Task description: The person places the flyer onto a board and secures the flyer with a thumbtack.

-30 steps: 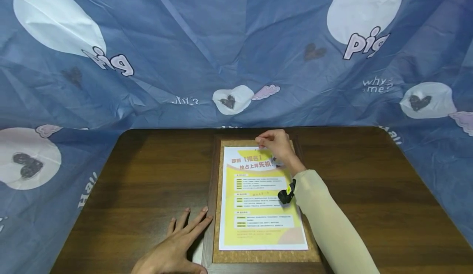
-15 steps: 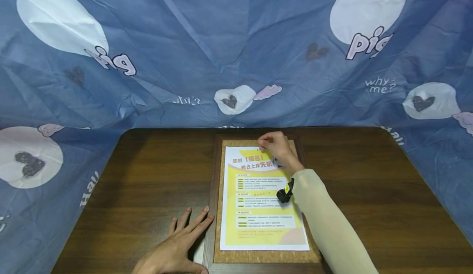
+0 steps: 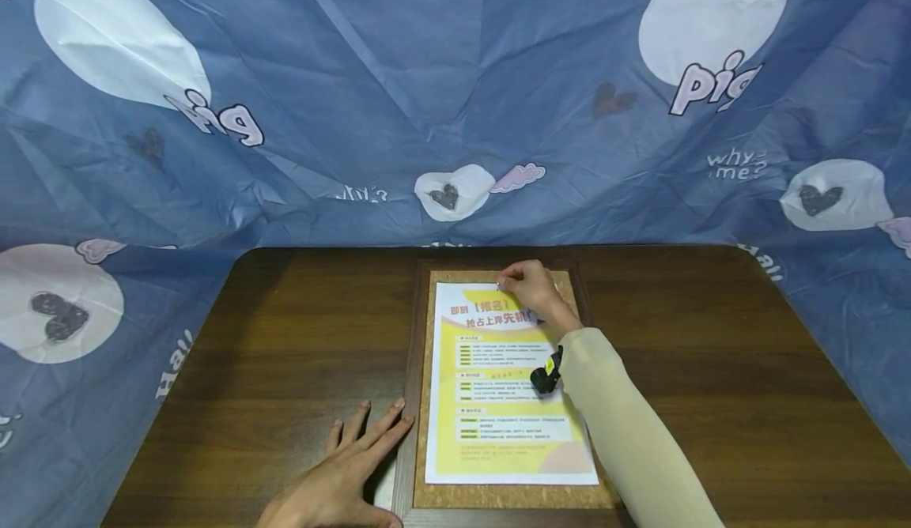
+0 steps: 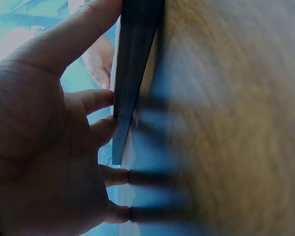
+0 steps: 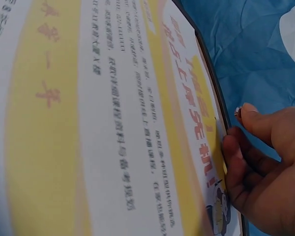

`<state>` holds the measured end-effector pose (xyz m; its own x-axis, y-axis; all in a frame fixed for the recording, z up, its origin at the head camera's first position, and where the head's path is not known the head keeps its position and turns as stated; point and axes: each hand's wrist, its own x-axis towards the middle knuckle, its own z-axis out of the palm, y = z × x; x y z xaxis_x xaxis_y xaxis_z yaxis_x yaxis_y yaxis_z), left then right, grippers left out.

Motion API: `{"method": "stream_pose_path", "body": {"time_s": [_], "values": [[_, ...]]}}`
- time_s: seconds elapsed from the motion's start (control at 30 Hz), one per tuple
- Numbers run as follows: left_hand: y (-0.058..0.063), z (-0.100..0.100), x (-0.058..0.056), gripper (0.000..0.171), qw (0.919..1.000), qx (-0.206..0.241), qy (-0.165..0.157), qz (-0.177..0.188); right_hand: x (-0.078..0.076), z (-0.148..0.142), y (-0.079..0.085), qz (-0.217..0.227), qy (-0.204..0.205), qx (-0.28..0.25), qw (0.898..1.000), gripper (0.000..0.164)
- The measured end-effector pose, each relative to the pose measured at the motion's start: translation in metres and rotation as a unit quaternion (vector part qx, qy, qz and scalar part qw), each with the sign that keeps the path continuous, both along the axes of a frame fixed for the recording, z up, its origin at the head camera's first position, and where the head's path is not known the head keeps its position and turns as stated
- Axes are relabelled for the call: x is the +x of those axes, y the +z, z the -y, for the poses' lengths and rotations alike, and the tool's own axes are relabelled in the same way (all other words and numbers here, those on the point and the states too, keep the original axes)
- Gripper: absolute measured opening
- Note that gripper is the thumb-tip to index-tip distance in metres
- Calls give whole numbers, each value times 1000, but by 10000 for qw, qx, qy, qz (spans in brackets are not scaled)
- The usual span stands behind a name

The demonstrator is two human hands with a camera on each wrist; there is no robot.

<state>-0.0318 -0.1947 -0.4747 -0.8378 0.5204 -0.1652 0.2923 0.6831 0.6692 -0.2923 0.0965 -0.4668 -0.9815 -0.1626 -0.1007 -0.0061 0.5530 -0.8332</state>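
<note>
A framed cork board (image 3: 512, 498) lies on the table with a yellow-and-white printed poster (image 3: 508, 425) on it. At the poster's top edge, my right hand (image 3: 534, 287) has its thumb and index finger together. In the right wrist view, a small shiny reddish thing, apparently a pushpin (image 5: 238, 112), shows at the thumb tip of the right hand (image 5: 270, 162); it is mostly hidden. With fingers spread, my left hand (image 3: 342, 469) touches the board's left frame. The left wrist view shows that hand (image 4: 49, 132) against the frame's dark side (image 4: 132, 59).
The dark brown wooden table (image 3: 299, 338) extends on both sides of the board. Behind it hangs a blue printed cloth (image 3: 342, 117). Something pale (image 3: 385, 488) shows between the left thumb and the frame. A black wrist camera (image 3: 545, 378) sits over the poster.
My right hand has come down slightly, nearer the poster's top edge. The left hand keeps its place on the frame. The whole head view has shifted a little.
</note>
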Motion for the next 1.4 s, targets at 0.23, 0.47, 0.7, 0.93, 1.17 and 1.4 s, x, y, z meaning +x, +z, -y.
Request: {"method": "stream_pose_path", "body": {"time_s": [0.23, 0.47, 0.7, 0.93, 1.17, 1.4], "values": [[-1, 0, -1, 116, 10000, 11, -40, -21, 0, 0, -5, -40, 80, 123, 9999, 19], [0, 0, -1, 115, 10000, -3, -48, 83, 0, 0, -10, -90, 50, 525, 9986, 20], [-1, 0, 0, 115, 9999, -52, -68, -84, 0, 1, -12, -237, 79, 768, 9967, 19], [-1, 1, -1, 115, 10000, -23, -58, -39, 0, 3, -11, -262, 99, 841, 9961, 18], [-2, 1, -1, 114, 9999, -43, -68, -84, 2, 4, -9, -280, 38, 860, 9959, 16], [-3, 1, -1, 114, 9999, 10, -63, -92, 2, 6, -9, -331, -121, 858, 9957, 13]]}}
